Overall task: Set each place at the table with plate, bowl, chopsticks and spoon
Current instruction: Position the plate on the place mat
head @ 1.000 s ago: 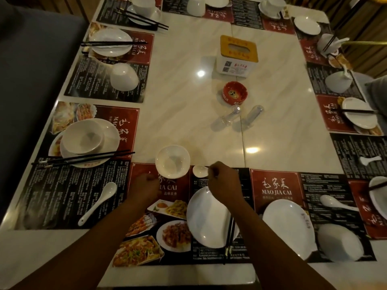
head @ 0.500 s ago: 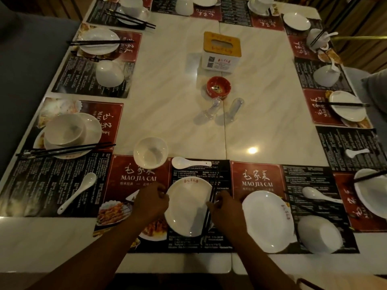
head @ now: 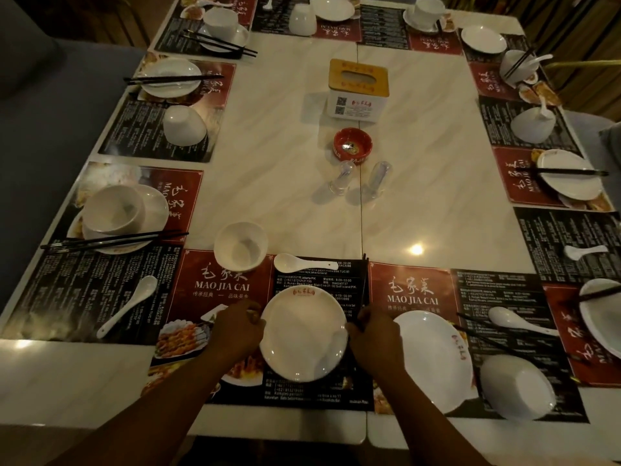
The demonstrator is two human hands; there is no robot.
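Fingers (head: 251, 315) of the left hand (head: 235, 331) are curled at the left rim of the plate (head: 304, 334), lower centre, real grip cannot be told | bowl (head: 241, 246) is stood upright at upper left of plate | spoon (head: 302, 264) is laid above plate | chopsticks (head: 365, 284) are pinched by the right hand (head: 373, 341) beside right rim.

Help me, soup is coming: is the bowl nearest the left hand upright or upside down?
Upright: the bowl shows its rim and hollow inside facing up.
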